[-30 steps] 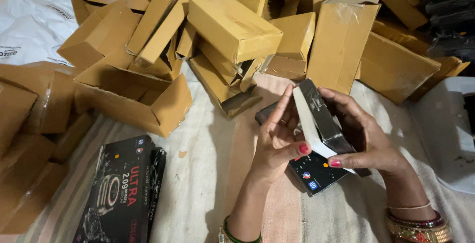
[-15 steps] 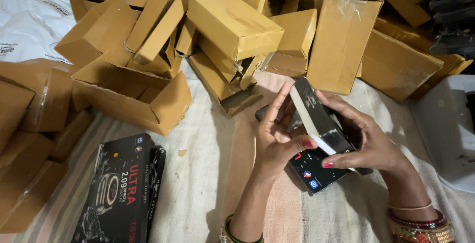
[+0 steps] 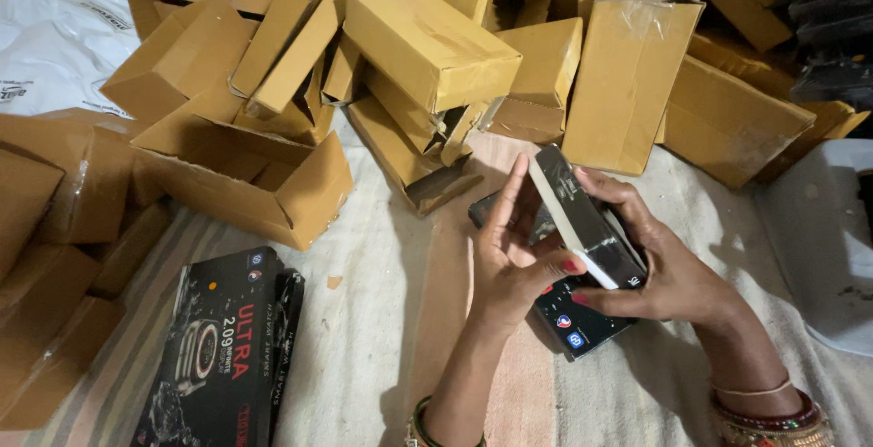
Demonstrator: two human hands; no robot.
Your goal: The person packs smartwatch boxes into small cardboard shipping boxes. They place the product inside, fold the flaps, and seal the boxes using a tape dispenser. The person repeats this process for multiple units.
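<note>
Two hands, left hand (image 3: 514, 261) and right hand (image 3: 659, 261), fingers gripping a tilted black box (image 3: 582, 220) above another.

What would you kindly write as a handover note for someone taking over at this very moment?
Left hand and right hand both grip a black product box, tilted over another black box on the striped cloth.
A third black box lies lower left.
An open cardboard carton sits left; the carton pile behind.
Done: box in hand. Left: box not yet in any carton.
</note>
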